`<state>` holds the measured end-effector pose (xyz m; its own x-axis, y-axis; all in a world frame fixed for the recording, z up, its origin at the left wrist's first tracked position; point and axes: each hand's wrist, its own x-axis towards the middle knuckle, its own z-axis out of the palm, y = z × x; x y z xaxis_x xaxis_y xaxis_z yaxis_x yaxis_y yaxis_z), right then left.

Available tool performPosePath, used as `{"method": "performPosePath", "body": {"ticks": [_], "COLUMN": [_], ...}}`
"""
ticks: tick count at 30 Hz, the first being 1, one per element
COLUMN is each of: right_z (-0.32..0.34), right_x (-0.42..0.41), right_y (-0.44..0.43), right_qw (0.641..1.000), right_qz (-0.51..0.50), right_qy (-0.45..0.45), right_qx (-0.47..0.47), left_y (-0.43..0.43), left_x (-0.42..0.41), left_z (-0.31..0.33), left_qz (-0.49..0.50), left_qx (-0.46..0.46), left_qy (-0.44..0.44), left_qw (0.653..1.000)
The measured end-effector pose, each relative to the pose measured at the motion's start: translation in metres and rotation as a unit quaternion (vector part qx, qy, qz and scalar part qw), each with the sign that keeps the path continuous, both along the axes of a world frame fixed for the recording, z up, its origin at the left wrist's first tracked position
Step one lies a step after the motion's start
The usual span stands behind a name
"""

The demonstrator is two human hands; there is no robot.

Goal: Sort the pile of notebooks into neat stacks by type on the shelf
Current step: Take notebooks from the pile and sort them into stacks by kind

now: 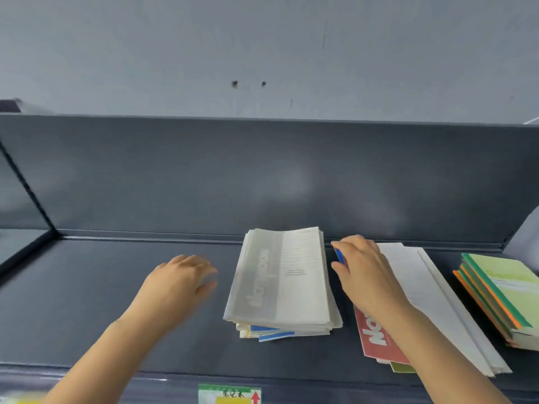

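1. Head view: the right hand (364,272) lies over the loose pile on the right. Its thumb and forefinger curve around a sliver of blue cover (339,255). I cannot tell whether its grip pinches that cover or merely sits above it.
2. The left hand (180,281), motion-blurred, hangs over bare shelf with its fingers loosely curled. Its grip is released and holds nothing, and it is probably placed to steady the middle stack's edge.
3. Between the hands sits a squared stack of thin, pale paper notebooks (280,281). The top cover is matte with a frosted grey band of faint lettering. Blue-edged covers (274,335) jut from the bottom, so this stack looks mixed.
4. Under the right forearm lies a glossy red cover with white lettering (376,342). It rests on long white sheets (431,301) that are fanned unevenly, likely the unsorted remainder.
5. Far right, a stack of green and orange card-covered notebooks (501,298) has stepped edges.
6. Everything rests on the smooth dark grey shelf (116,301).
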<state>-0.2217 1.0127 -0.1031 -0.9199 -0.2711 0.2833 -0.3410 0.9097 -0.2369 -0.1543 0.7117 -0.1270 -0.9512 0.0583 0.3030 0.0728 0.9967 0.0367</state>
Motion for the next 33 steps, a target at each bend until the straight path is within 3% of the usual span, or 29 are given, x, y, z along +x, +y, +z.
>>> {"method": "performPosePath", "body": {"ticks": [6,19,25,33], "right_z": [0.02,-0.019,-0.031,-0.029], "right_x": [0.018,0.108,0.108,0.07], "right_y": [-0.119,-0.473,-0.576,-0.7], "right_qw": [0.995,0.953,0.936,0.914], "right_qz": [0.094,0.287,0.325,0.386], "right_qy": [0.019,-0.082,-0.119,-0.127], "right_qx": [0.019,0.058,0.062,0.023], "left_y": [-0.144,-0.41,-0.471,-0.538], "left_x": [0.076,0.262,0.279,0.23], "left_z": [-0.004,-0.005,-0.013,-0.01], "left_qz": [0.135,0.269,0.315,0.348], "left_qx": [-0.023,-0.017,-0.023,0.019], "left_qy": [-0.001,-0.008,-0.037,-0.046], "left_qw": [0.991,0.963,0.948,0.936]}}
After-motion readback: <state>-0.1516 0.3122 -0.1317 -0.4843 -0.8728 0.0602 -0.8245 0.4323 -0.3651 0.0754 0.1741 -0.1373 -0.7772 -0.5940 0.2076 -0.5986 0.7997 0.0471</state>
